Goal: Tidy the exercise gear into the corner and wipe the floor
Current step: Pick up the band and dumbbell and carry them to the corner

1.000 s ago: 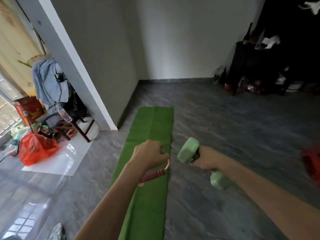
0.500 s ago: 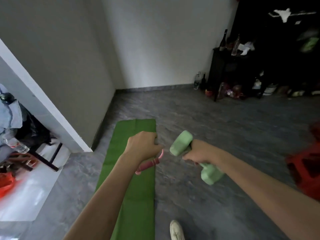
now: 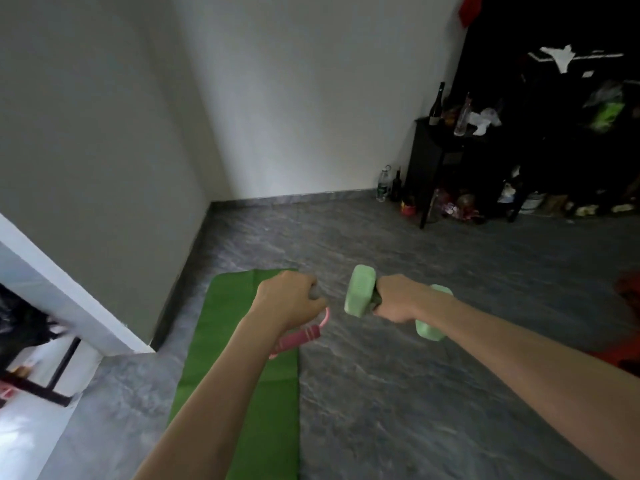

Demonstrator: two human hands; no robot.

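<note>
Lower left of centre, the green mat (image 3: pixel 242 375) lies flat on the grey floor (image 3: pixel 398 393). Above it, the left hand (image 3: pixel 289 303) is clenched around a pink-handled grip (image 3: pixel 299 339), possibly a skipping-rope handle. Just right, the right hand (image 3: pixel 398 299) wraps the bar of a pale green dumbbell (image 3: pixel 360 292). Upper right, a dark cluttered shelf (image 3: pixel 436 150).

Grey floor (image 3: pixel 398 393) — pale walls (image 3: pixel 311 98)

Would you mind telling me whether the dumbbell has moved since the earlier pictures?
Yes. The dumbbell, gripped by the right hand, has moved forward past the mat's far end, toward the corner.
</note>
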